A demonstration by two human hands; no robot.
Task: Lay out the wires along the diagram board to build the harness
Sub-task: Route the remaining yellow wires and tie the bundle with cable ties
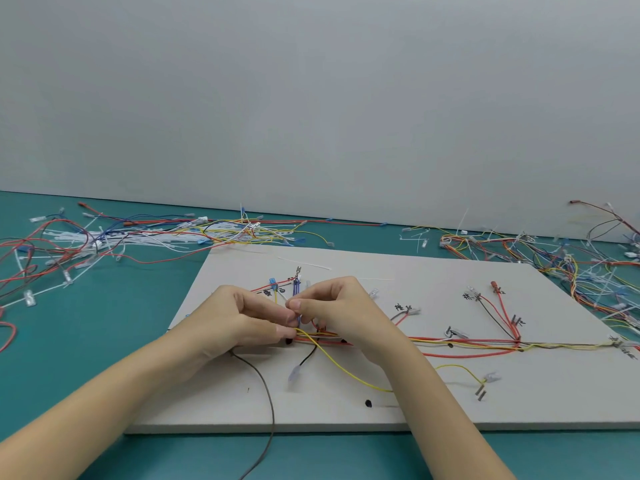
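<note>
L hand point(242, 318) + R hand point(332, 306) curled, fingertips pinching wires point(322, 336), over board point(415, 403)

Teal table point(104, 341) w/ diagram board point(346, 403) & loose wire piles point(138, 237)

Board point(346, 403) marks (handwritten) unreadable

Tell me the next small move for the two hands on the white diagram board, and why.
Probably lay the thin blue wire down into the red and yellow wire bundle. Both the left hand and the right hand pinch it above the white diagram board, so it is not yet seated.
</note>
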